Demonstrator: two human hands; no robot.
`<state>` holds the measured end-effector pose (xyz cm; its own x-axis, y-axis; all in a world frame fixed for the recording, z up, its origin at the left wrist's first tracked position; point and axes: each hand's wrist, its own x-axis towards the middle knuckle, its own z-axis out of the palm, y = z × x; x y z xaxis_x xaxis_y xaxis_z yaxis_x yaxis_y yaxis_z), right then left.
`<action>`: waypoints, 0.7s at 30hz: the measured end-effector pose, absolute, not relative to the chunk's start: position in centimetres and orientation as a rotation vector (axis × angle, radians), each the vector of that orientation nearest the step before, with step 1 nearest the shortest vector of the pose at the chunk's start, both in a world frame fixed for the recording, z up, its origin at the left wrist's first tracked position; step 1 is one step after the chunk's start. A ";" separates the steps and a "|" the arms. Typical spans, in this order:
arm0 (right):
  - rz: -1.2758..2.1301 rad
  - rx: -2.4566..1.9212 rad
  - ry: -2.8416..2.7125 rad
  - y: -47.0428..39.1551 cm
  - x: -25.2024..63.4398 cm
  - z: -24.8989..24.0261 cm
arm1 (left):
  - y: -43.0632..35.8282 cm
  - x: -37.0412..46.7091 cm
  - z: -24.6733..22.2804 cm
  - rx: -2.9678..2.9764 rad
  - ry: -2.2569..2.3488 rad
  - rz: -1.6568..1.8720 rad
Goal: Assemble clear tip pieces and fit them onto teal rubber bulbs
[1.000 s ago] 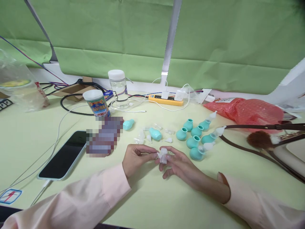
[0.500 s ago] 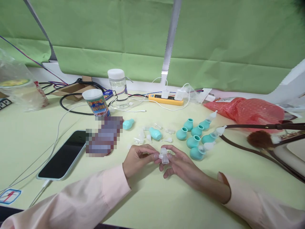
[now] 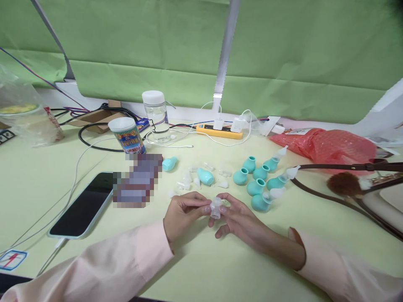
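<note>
A clear plastic connector (image 3: pixel 215 208) is held between both hands, above the table. My left hand (image 3: pixel 185 212) pinches it from the left with thumb and forefinger. My right hand (image 3: pixel 241 218) grips its other side with thumb and forefinger, the lower fingers curled loosely beneath. Just beyond the hands lie a teal bulb (image 3: pixel 205 176) and several small clear parts (image 3: pixel 183 185). Another teal bulb (image 3: pixel 170 163) rests farther left. To the right stand several teal bulbs (image 3: pixel 255 187) with open necks, and a few carry clear tips (image 3: pixel 292 172).
On the left are a phone (image 3: pixel 83 205) with a cable, a blurred dark object (image 3: pixel 138 180), a printed cup (image 3: pixel 129 138) and a clear bottle (image 3: pixel 157 119). A yellow power strip (image 3: pixel 219 131) lies at the back. A red bag (image 3: pixel 340 147) and brown strap (image 3: pixel 324 196) are at right.
The connector has tilted slightly and moved a little toward me between my fingers. Both hands have shifted slightly and keep their hold on it.
</note>
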<state>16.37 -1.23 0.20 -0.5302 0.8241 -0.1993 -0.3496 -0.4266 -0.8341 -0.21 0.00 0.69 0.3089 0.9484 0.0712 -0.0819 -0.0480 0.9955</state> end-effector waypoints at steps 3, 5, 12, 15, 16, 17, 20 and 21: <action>1.999 -0.797 -0.958 -1.3 16.4 0.3 | -0.3 -0.3 0.3 1.573 0.920 1.084; 1.985 -0.808 -0.940 -1.3 16.4 0.4 | -0.5 -0.4 0.2 1.715 0.896 1.081; 1.943 -0.808 -0.935 -1.4 16.3 0.2 | -0.7 -0.6 -0.2 1.981 0.774 1.132; 1.943 -0.777 -0.950 -1.5 16.2 0.0 | -0.7 -0.5 -0.5 2.040 0.762 1.215; 1.943 -0.773 -0.960 -1.6 16.2 0.0 | -0.7 -0.4 -0.6 2.050 0.770 1.238; 1.940 -0.771 -0.970 -1.6 16.2 0.0 | -0.7 -0.4 -0.6 2.058 0.776 1.254; 1.917 -0.772 -1.006 -1.6 16.2 0.0 | -0.9 -0.3 -0.4 2.051 0.756 1.282; 1.906 -0.773 -1.021 -1.6 16.2 0.0 | -0.9 -0.4 -0.3 2.036 0.739 1.276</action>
<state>16.23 -1.63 0.00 -0.4748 0.8702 -0.1319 -0.3720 -0.3342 -0.8660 -0.35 -0.91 -0.34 0.3776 0.7290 0.5709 0.1323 -0.6527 0.7459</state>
